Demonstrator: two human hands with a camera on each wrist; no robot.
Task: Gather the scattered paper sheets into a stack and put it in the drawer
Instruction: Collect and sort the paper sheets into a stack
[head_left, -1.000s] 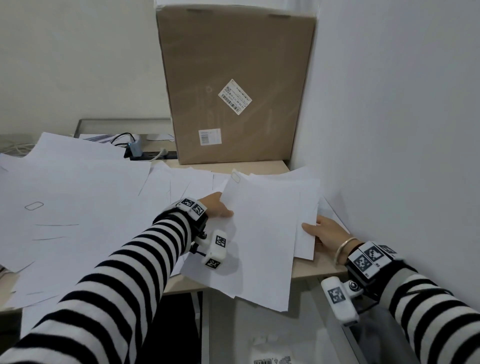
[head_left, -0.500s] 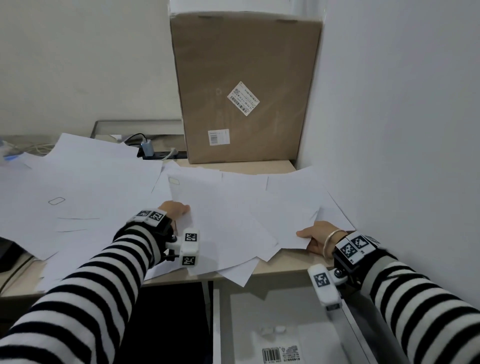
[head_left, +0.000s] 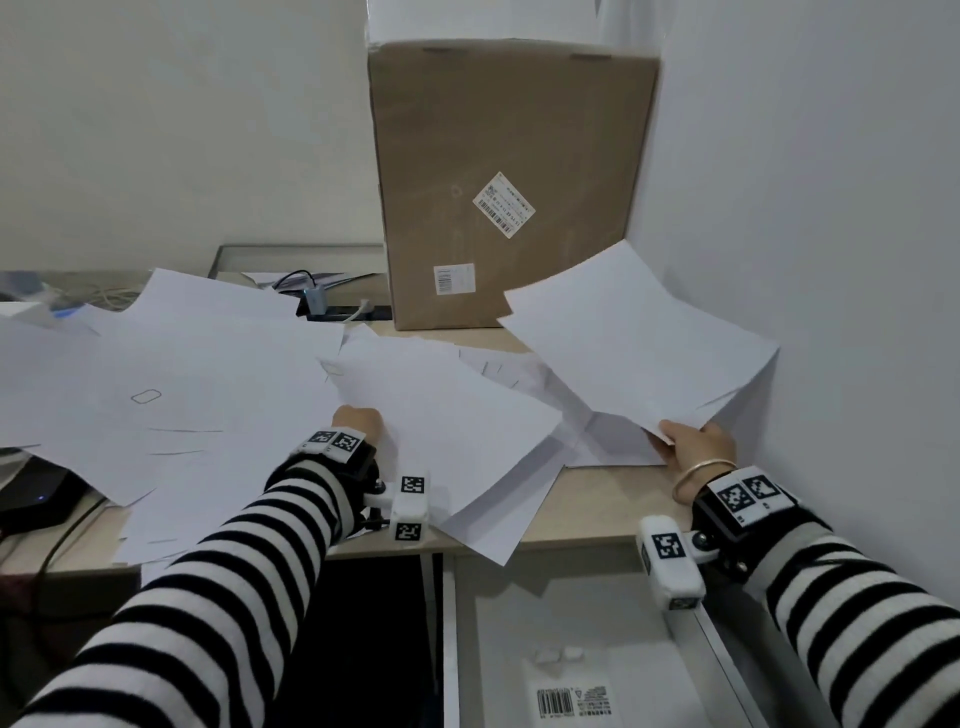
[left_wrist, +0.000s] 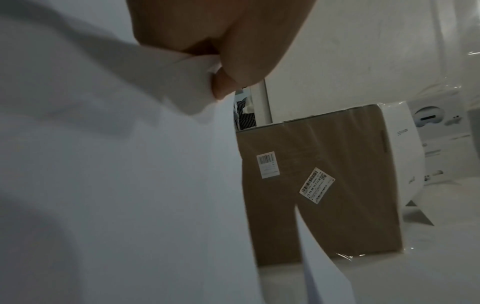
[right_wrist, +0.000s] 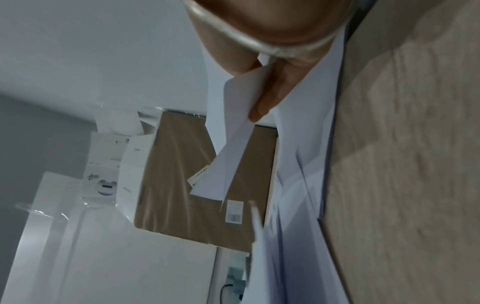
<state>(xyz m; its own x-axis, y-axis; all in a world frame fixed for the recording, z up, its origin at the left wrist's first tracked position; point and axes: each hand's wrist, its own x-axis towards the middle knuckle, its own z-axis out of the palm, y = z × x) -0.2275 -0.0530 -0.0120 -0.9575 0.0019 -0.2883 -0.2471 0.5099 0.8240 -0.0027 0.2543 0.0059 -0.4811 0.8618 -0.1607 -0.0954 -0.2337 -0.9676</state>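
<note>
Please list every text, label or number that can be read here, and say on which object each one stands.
No text can be read with certainty.
Cardboard box, tilted white label: barcode and print, too small.
Cardboard box, lower label: barcode, too small.
Package in the open drawer: barcode with digits, blurred.
White boxes: small print, blurred.

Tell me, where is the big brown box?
In the head view the big brown box stands at the back of the desk, right of centre, close to the wall on the right, behind the scattered paper sheets.
</note>
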